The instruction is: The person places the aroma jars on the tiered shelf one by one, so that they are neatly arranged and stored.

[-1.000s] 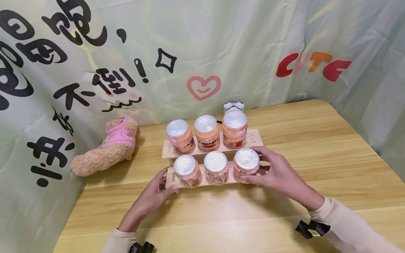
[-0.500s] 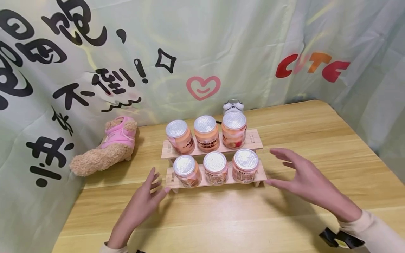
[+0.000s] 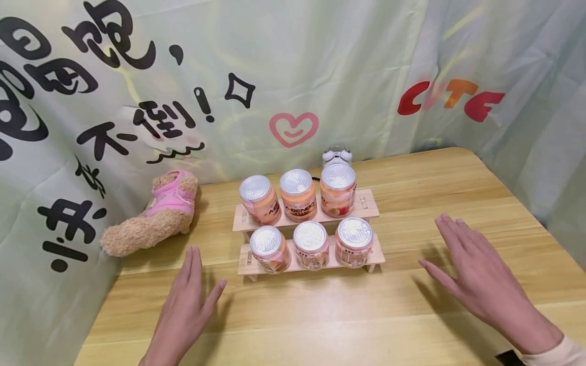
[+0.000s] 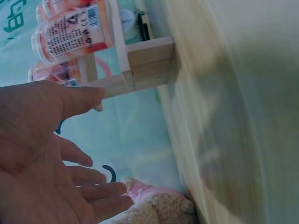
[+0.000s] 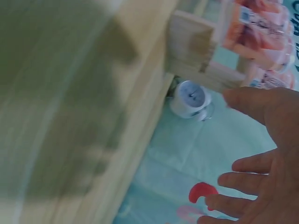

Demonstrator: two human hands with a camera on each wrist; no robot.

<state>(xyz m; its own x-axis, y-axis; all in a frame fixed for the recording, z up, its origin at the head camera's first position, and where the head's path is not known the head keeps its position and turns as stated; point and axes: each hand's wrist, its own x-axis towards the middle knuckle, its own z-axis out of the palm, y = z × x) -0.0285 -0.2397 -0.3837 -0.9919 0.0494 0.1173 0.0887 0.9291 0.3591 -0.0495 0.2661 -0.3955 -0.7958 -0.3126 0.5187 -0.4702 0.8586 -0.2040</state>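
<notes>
A two-step wooden display rack (image 3: 375,251) stands on the table, with three jars on each step. The front jars, such as the right one (image 3: 354,254), and the back jars, such as the middle one (image 3: 299,207), have silver lids and orange-pink labels. My left hand (image 3: 180,305) is apart from the rack at its front left, fingers straight, holding nothing. Off to the rack's right, my right hand (image 3: 485,279) hovers over the table with its fingers extended and thumb spread. Both wrist views show bare palms beside the rack.
A brown plush toy in pink clothing (image 3: 171,203) lies at the back left by the curtain. Behind the rack stands a small white twin-bell alarm clock (image 5: 191,99). A printed curtain (image 3: 366,66) hangs along the back and sides of the wooden table (image 3: 311,320).
Both hands have let go of the front step: the left from its end, the right from the right front jar. They have drawn apart outward and toward me; rack and jars stay put.
</notes>
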